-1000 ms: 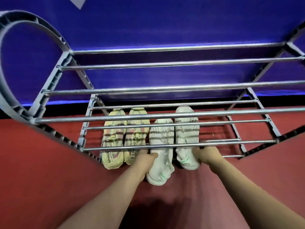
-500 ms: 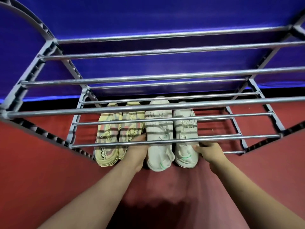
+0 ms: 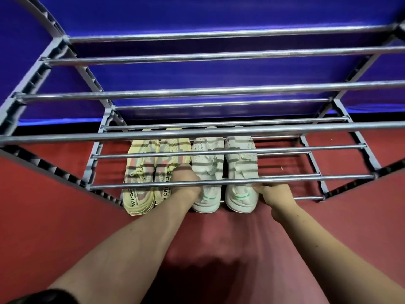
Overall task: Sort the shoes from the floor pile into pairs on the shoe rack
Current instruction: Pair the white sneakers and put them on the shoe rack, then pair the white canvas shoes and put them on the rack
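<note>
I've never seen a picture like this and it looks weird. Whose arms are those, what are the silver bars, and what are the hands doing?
The camera sits on a person's head, looking down, so those are their own arms. The silver bars are a shoe rack seen from above. At the bottom, by the red floor, yellow shoes stand beside two white ones. The left hand holds the left white shoe; the right hand holds the right white shoe near its heel.
</note>
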`<action>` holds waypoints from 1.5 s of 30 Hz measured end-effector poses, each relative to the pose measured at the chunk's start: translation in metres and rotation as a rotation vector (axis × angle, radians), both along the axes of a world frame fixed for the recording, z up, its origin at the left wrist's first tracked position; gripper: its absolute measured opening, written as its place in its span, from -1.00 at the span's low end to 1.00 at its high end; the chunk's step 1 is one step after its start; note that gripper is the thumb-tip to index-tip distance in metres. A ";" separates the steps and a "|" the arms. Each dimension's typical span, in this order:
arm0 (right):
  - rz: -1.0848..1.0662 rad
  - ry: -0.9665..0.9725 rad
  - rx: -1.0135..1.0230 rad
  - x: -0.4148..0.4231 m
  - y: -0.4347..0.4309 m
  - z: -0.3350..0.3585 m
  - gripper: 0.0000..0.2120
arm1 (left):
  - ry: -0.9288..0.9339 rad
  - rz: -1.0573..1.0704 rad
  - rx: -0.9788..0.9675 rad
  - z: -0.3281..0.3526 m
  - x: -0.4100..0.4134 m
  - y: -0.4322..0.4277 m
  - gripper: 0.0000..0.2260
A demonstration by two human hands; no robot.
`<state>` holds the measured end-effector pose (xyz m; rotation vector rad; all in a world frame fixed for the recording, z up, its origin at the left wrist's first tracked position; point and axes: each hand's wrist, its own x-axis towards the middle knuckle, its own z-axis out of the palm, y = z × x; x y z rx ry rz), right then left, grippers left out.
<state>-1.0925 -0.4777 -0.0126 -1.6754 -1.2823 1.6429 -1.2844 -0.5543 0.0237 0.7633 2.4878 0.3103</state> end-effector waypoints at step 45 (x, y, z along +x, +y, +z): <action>0.005 -0.238 -0.204 0.275 -0.211 0.683 -0.91 | -0.557 -0.488 -0.003 0.630 0.249 -0.132 -0.81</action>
